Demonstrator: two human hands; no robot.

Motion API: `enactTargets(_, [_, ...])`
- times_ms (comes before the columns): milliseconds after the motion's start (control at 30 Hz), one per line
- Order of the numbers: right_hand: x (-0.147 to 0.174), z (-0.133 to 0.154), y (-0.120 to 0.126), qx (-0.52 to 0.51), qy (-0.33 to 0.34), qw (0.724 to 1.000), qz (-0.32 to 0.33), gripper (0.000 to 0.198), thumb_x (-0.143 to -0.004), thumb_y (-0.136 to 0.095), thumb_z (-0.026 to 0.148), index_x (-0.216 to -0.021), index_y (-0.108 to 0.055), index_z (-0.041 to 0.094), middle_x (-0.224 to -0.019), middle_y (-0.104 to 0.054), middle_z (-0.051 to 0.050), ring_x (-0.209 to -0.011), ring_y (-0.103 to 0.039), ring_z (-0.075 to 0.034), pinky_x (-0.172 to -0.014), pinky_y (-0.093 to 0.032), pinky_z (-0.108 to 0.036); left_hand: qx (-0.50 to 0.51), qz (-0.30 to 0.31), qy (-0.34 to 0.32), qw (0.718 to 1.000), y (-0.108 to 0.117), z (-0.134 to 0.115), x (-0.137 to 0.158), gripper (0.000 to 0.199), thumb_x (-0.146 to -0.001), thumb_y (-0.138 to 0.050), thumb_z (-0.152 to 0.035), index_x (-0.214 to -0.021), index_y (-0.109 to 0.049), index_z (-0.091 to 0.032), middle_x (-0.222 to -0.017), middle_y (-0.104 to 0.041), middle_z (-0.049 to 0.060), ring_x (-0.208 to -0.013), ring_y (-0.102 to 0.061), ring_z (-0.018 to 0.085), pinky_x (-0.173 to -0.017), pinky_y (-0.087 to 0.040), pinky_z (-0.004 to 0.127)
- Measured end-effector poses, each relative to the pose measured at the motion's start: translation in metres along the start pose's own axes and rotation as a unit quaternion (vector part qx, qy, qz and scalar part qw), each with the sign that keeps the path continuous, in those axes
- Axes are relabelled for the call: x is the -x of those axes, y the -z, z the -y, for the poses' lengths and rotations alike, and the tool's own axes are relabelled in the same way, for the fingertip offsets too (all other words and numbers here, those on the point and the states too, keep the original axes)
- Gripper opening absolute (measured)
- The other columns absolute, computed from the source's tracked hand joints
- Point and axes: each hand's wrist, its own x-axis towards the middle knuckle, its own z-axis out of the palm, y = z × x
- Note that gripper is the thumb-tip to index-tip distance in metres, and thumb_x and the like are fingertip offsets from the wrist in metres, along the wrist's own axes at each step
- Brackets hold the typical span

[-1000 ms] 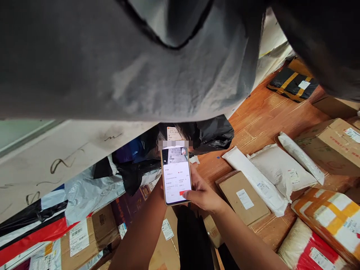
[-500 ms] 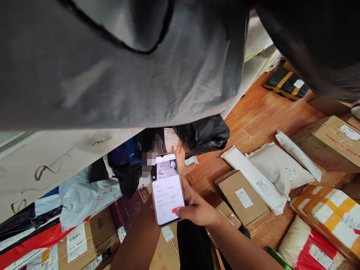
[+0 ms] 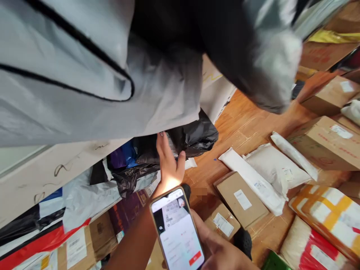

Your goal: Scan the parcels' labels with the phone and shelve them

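My right hand (image 3: 215, 249) holds a smartphone (image 3: 181, 232) low in the view. Its lit screen shows a picture of a label at the top and a red button lower down. Beyond the phone, my left hand (image 3: 171, 165) reaches out with fingers stretched and thumb apart. It lies against a black plastic parcel (image 3: 197, 135) and partly covers the white label (image 3: 172, 144) on it. A bright patch of light falls on my left wrist. Whether the fingertips press on the parcel, I cannot tell.
Big grey plastic wrapping (image 3: 157, 93) hangs close across the top. On the left, a white shelf edge (image 3: 70, 165) runs above a cardboard box (image 3: 87, 240). On the wooden floor to the right lie a brown box (image 3: 239, 198), white pouches (image 3: 278, 168) and a yellow-taped parcel (image 3: 329, 210).
My left hand has come off the label's lower edge and moved up and left over it. The phone and my right hand have shifted down and right. The view has turned slightly.
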Motion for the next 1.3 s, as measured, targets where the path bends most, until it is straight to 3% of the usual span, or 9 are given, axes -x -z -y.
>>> enactTargets(200, [0.058, 0.022, 0.004, 0.011, 0.028, 0.997, -0.069, 0.112, -0.057, -0.082, 0.032, -0.150, -0.019, 0.036, -0.134, -0.058, -0.011, -0.113, -0.061, -0.037, -0.097, -0.041, -0.055, -0.180, 0.128, -0.144, 0.964, 0.006, -0.044, -0.055, 0.034, -0.094, -0.046, -0.040, -0.121, -0.062, -0.026, -0.139, -0.052, 0.007, -0.135, -0.040, 0.031, -0.115, -0.010, 0.064])
enactTargets(467, [0.114, 0.049, 0.018, 0.026, 0.093, 0.988, -0.122, 0.095, -0.060, -0.078, 0.035, -0.144, -0.034, 0.033, -0.137, -0.057, -0.011, -0.117, -0.059, -0.039, -0.101, -0.037, -0.058, -0.318, 0.071, -0.037, 0.945, 0.061, 0.059, 0.002, 0.036, -0.093, -0.034, -0.018, -0.119, -0.060, -0.014, -0.130, -0.061, 0.012, -0.118, -0.058, 0.023, -0.115, -0.028, 0.044])
enactTargets(567, [0.125, 0.050, 0.023, -0.010, 0.133, 0.980, -0.145, 0.087, -0.062, -0.076, 0.039, -0.141, -0.040, 0.032, -0.133, -0.061, -0.011, -0.117, -0.060, -0.040, -0.102, -0.036, -0.058, -0.330, 0.161, 0.007, 0.930, 0.073, 0.077, 0.006, 0.040, -0.090, -0.033, -0.020, -0.117, -0.061, -0.012, -0.119, -0.067, 0.013, -0.112, -0.062, 0.025, -0.115, -0.028, 0.046])
enactTargets(733, [0.126, 0.046, 0.033, -0.044, 0.181, 0.967, -0.176, 0.089, -0.066, -0.073, 0.040, -0.146, -0.032, 0.032, -0.132, -0.062, -0.011, -0.115, -0.061, -0.039, -0.103, -0.035, -0.056, -0.302, 0.131, 0.075, 0.941, 0.058, 0.013, -0.019, 0.048, -0.091, -0.036, -0.028, -0.127, -0.056, -0.005, -0.139, -0.049, 0.022, -0.134, -0.042, 0.033, -0.113, -0.031, 0.050])
enactTargets(867, [0.112, 0.050, 0.037, -0.033, 0.185, 0.967, -0.170, 0.090, -0.068, -0.072, 0.037, -0.147, -0.028, 0.030, -0.130, -0.063, -0.013, -0.113, -0.062, -0.039, -0.101, -0.037, -0.056, -0.293, 0.091, -0.100, 0.947, 0.028, -0.052, -0.023, 0.057, -0.090, -0.051, -0.039, -0.142, -0.043, -0.018, -0.151, -0.032, 0.018, -0.140, -0.029, 0.036, -0.114, -0.025, 0.057])
enactTargets(1000, [0.094, 0.066, 0.030, 0.006, 0.194, 0.968, -0.157, 0.082, -0.069, -0.073, 0.039, -0.142, -0.036, 0.030, -0.129, -0.063, -0.012, -0.110, -0.064, -0.038, -0.100, -0.038, -0.056, -0.279, 0.126, -0.124, 0.944, 0.014, -0.061, -0.006, 0.043, -0.088, -0.058, -0.032, -0.130, -0.054, -0.025, -0.148, -0.037, 0.015, -0.138, -0.031, 0.036, -0.113, -0.022, 0.062])
enactTargets(1133, [0.087, 0.078, 0.031, -0.007, 0.210, 0.964, -0.163, 0.078, -0.068, -0.074, 0.038, -0.139, -0.041, 0.033, -0.132, -0.062, -0.009, -0.111, -0.064, -0.037, -0.100, -0.039, -0.058, -0.146, -0.129, 0.061, 0.979, 0.009, -0.044, 0.031, 0.056, -0.082, -0.065, -0.046, -0.128, -0.045, -0.020, -0.139, -0.041, 0.018, -0.131, -0.040, 0.033, -0.110, -0.033, 0.056])
enactTargets(1200, [0.088, 0.078, 0.039, -0.036, 0.216, 0.961, -0.169, 0.074, -0.066, -0.074, 0.041, -0.135, -0.048, 0.033, -0.129, -0.065, -0.008, -0.111, -0.064, -0.037, -0.101, -0.038, -0.059, -0.004, -0.247, 0.260, 0.934, -0.007, -0.040, 0.049, 0.058, -0.082, -0.061, -0.056, -0.122, -0.041, -0.017, -0.130, -0.046, 0.019, -0.121, -0.050, 0.031, -0.102, -0.044, 0.052])
enactTargets(1300, [0.089, 0.071, 0.056, -0.078, 0.206, 0.958, -0.184, 0.066, -0.062, -0.071, 0.053, -0.123, -0.059, 0.031, -0.122, -0.068, -0.010, -0.116, -0.059, -0.039, -0.103, -0.034, -0.061, 0.186, -0.223, 0.445, 0.847, -0.053, -0.040, 0.057, 0.065, -0.084, -0.056, -0.060, -0.126, -0.032, -0.017, -0.131, -0.048, 0.021, -0.119, -0.054, 0.028, -0.099, -0.048, 0.049])
